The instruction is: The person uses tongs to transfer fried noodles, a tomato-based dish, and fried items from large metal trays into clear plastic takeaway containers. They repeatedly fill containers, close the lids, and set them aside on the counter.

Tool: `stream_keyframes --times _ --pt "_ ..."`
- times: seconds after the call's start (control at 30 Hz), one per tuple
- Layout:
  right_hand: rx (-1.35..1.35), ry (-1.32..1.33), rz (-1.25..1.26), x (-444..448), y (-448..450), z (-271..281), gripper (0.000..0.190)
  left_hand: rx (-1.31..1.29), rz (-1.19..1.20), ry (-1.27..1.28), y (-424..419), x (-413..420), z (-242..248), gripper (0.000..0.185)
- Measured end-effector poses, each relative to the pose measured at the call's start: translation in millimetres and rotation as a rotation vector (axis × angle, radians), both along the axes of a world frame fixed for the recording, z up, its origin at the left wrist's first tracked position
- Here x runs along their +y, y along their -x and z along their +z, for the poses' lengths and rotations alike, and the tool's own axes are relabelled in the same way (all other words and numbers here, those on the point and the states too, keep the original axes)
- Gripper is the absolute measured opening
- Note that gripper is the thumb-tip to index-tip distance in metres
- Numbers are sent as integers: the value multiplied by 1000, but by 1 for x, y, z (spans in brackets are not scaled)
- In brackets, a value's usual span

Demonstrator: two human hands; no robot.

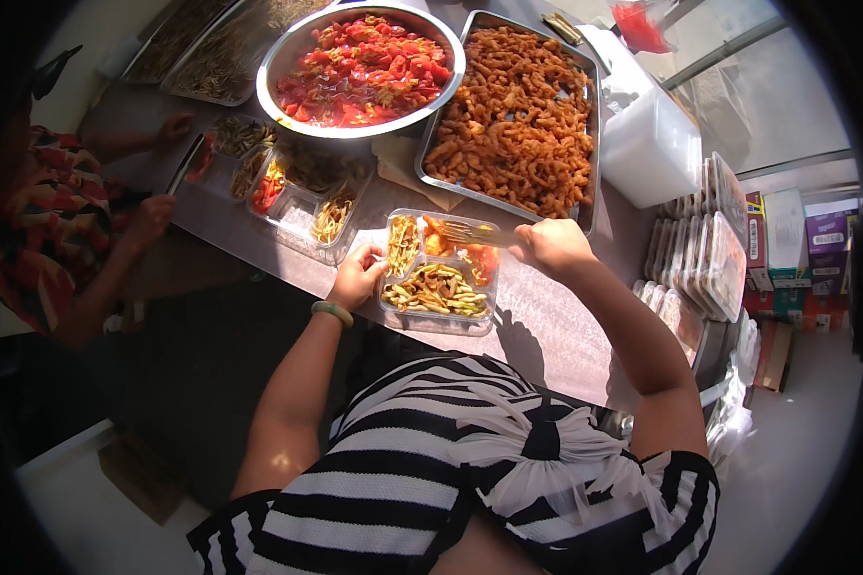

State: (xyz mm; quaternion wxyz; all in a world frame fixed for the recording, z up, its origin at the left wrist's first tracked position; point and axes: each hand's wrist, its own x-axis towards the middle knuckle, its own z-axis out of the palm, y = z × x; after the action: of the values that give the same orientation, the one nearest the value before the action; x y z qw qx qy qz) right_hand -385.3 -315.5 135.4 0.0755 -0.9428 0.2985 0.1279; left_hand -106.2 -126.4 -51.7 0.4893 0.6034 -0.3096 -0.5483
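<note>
A clear plastic compartment tray (439, 323) lies at the near table edge, holding shredded food, green vegetable pieces, fried pieces and tomato. My left hand (359, 277) is at its left rim, thumb and fingers close together; whether they pinch the rim is hard to see. Metal tongs (475, 235) are gripped in my right hand (557, 246), their tips over the fried pieces in the upper compartment. Behind stands a metal tray of fried battered pieces (514, 115). Left of it is a steel bowl (451, 68) of cooked tomato and egg. Another compartment tray (309, 241) sits left of my left hand, one compartment unfilled.
At the left, a co-worker's hand (154, 215) holds tongs near a further compartment tray (216, 162). Metal trays of shredded food (223, 65) stand at the back left. A stack of white plastic containers (651, 147) and stacked lidded meal boxes (715, 266) are at the right.
</note>
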Motion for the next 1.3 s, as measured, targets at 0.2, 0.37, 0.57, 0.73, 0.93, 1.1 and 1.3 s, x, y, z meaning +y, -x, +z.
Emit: stream_keyframes --times 0.2,0.37,0.57,0.73,0.93,1.1,1.3 --pt "-7 -158 -297 -26 -3 31 37 69 32 -27 1 3 9 14" --pt "-132 -11 -527 -95 13 25 39 142 37 -71 2 1 17 13" --pt "-67 -148 -840 -194 6 -23 57 119 35 -89 1 1 16 12" --pt "38 -130 -901 -230 -30 -55 59 138 69 -84 2 1 15 14" --pt "-234 -102 -864 -206 -7 -35 41 146 59 -130 2 5 19 13" --pt "-510 -126 -723 -158 39 -16 38 114 65 -125 4 3 20 13" --pt "-493 -333 -736 -124 66 -21 36 109 40 -54 1 2 8 15"
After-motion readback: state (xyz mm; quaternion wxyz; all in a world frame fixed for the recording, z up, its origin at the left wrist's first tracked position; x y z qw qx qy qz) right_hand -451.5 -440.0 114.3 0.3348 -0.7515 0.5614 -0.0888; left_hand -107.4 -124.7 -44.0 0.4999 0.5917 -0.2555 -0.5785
